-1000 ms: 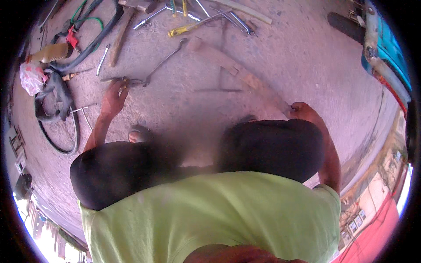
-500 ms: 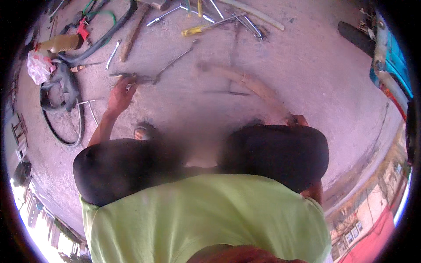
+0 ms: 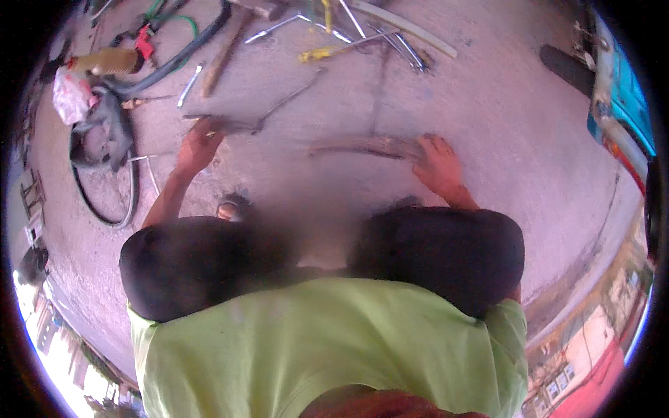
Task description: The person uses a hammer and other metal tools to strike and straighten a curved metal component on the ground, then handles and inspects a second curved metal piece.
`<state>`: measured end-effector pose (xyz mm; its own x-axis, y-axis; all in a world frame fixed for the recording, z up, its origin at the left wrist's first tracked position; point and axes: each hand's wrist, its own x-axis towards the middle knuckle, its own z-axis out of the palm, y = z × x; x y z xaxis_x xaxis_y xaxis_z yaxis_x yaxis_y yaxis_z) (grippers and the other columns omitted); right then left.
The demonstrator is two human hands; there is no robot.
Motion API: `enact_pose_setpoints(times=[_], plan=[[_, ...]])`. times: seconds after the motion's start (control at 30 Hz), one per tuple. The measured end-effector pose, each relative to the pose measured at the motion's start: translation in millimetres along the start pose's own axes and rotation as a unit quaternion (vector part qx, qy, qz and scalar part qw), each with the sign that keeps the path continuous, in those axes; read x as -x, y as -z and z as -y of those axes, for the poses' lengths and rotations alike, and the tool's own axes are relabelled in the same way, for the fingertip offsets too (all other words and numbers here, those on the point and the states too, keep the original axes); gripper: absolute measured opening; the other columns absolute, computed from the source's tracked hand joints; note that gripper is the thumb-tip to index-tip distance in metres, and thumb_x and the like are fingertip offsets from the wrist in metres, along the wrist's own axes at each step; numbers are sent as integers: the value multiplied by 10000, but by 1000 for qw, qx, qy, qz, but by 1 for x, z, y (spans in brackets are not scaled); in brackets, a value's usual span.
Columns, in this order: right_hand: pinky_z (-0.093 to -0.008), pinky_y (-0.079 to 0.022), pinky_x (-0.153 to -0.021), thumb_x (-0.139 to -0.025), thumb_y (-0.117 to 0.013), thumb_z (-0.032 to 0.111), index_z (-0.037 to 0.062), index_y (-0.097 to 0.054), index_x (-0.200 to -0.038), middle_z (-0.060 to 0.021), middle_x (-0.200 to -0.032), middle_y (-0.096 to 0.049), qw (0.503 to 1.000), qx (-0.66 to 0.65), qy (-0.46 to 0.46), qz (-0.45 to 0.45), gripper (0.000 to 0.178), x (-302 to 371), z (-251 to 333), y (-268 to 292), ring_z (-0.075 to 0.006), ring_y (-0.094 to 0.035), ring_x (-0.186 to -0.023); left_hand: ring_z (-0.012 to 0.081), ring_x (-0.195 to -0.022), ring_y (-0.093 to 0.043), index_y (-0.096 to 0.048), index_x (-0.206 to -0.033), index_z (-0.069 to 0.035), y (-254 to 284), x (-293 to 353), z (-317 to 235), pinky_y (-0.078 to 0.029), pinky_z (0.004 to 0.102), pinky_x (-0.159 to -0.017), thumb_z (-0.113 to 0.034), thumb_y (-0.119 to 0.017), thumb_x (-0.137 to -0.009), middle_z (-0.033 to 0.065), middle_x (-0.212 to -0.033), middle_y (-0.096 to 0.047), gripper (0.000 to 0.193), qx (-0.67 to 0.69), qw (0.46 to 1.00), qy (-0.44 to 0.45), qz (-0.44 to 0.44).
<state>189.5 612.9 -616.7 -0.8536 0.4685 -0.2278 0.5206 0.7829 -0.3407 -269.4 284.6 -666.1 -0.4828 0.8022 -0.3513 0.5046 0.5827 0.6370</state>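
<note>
Crouching person, both hands down on things lying on a grey concrete floor (image 3: 502, 132).

The left hand (image 3: 198, 146) is closed over the near end of a long, thin, dark metal rod (image 3: 279, 108) that runs away toward the scattered tools. The right hand (image 3: 437, 164) rests, fingers spread, on the end of a blurred, brownish flat strip (image 3: 362, 146) lying crosswise; whether it grips it I cannot tell. Dark-trousered knees (image 3: 446, 258) hide the floor just before the person. A black bicycle tyre (image 3: 104, 188) lies left, a wooden-handled hammer (image 3: 226, 49) and a yellow-handled tool (image 3: 327, 52) farther off.
</note>
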Motion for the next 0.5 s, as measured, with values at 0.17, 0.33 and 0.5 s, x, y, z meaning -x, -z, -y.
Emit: enact_pose_setpoints(times=[0.17, 0.33, 0.5], plan=[[-479, -468, -923, -785, -767, 187, 73, -583, -1255, -158, -1158, -593, 997, -36, 44, 44, 518, -24, 1, -18, -388, -567, -1094, 304, -1031, -664, -649, -1198, -52, 17, -16, -1, -522, 397, -892, -223, -653, -919, 148, -1138, -654, 326, -24, 999, -16, -41], [-488, -472, -911, -788, -777, 190, 66, -590, -1229, -164, -1165, -591, 998, 3, 19, 56, 495, -23, 4, -24, -381, -572, -1090, 292, -992, -679, -645, -1208, -68, 20, -30, -13, -542, 384, -867, -195, -666, -904, 129, -1172, -641, 330, -43, 995, -16, -85], [-499, -473, -921, -799, -780, 218, 57, -591, -1224, -174, -1206, -585, 999, -36, 16, 21, 492, -24, 7, -30, -391, -566, -1105, 340, -1042, -643, -640, -1182, -110, 12, -37, -17, -531, 436, -884, -244, -682, -870, 122, -1153, -624, 342, -62, 991, -67, -101]])
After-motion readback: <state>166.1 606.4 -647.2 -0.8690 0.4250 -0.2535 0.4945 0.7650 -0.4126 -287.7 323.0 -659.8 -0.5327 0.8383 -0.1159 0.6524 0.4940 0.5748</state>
